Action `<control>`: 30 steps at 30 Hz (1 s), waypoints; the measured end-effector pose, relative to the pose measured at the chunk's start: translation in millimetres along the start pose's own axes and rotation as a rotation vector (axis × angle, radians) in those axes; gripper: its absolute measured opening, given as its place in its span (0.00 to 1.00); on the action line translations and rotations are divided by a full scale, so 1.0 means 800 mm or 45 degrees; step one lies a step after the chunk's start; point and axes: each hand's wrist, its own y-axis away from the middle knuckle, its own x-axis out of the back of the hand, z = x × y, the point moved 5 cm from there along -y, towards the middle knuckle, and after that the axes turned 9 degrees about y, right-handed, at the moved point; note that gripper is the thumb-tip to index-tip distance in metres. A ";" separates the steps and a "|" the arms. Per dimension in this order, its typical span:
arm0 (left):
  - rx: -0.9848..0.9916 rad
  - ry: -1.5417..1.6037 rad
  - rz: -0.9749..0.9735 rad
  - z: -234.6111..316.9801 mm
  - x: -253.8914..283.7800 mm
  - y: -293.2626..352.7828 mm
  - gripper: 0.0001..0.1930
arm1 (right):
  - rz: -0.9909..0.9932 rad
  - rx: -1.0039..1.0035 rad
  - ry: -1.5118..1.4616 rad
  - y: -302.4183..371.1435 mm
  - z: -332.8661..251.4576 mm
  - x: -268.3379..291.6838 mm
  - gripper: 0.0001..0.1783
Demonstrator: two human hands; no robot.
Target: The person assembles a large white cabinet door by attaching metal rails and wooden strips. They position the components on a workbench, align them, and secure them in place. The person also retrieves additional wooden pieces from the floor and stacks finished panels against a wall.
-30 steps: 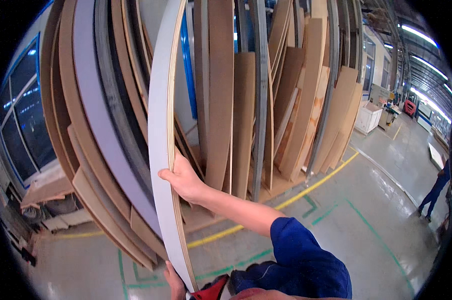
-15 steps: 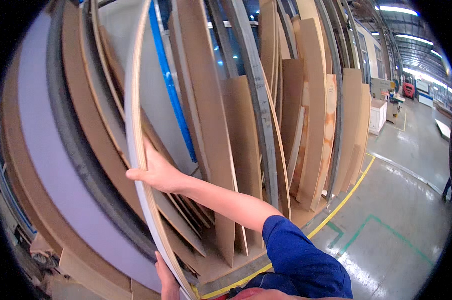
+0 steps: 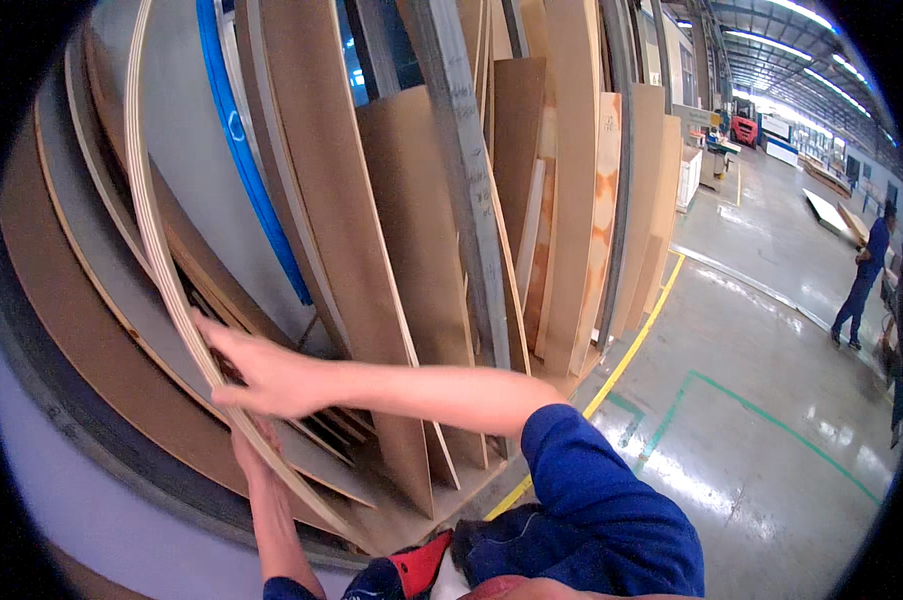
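Observation:
A tall plywood sheet (image 3: 144,170) stands on its end, its pale layered edge toward me and curved by the lens. My right hand (image 3: 277,378) is on that edge at mid-height, thumb at the near edge and fingers along the right face. Just below it, my left hand (image 3: 255,445) grips the same edge from the left side; the sheet and my right hand partly hide its fingers. Left of the sheet leans a brown board (image 3: 82,300). A grey panel (image 3: 177,110) with a blue strip (image 3: 247,150) stands to its right.
More brown boards (image 3: 322,180) lean upright between grey metal posts (image 3: 462,150). A yellow floor line (image 3: 632,345) runs along the rack's front, with green tape (image 3: 762,420) beyond. A person in dark blue (image 3: 867,270) stands at the right; a red forklift (image 3: 744,125) is far back.
The plywood sheet has shifted left in view with my hands. My left hand has come up close beneath my right. My view has turned right, bringing the person into fuller sight.

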 end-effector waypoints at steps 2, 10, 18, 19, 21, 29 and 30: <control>-0.048 0.013 -0.073 0.001 -0.004 -0.042 0.22 | 0.052 0.014 -0.022 -0.018 0.013 0.003 0.53; 0.041 -0.005 -0.283 -0.018 -0.027 -0.155 0.39 | 0.158 -0.171 0.219 -0.048 0.125 -0.031 0.53; 0.050 0.147 -0.410 -0.058 -0.039 -0.261 0.36 | 0.209 -0.414 0.228 -0.071 0.196 -0.035 0.42; 0.138 0.094 -0.386 -0.073 -0.035 -0.282 0.37 | 0.251 -0.365 0.286 -0.073 0.209 -0.033 0.40; 0.123 0.130 -0.394 -0.084 -0.043 -0.300 0.37 | 0.266 -0.424 0.327 -0.074 0.222 -0.032 0.40; 0.220 0.113 -0.380 -0.124 -0.084 -0.362 0.37 | 0.429 -0.428 0.544 -0.073 0.299 -0.012 0.33; 0.130 0.054 -0.343 -0.122 -0.080 -0.370 0.35 | 0.403 -0.695 0.393 -0.067 0.308 -0.016 0.31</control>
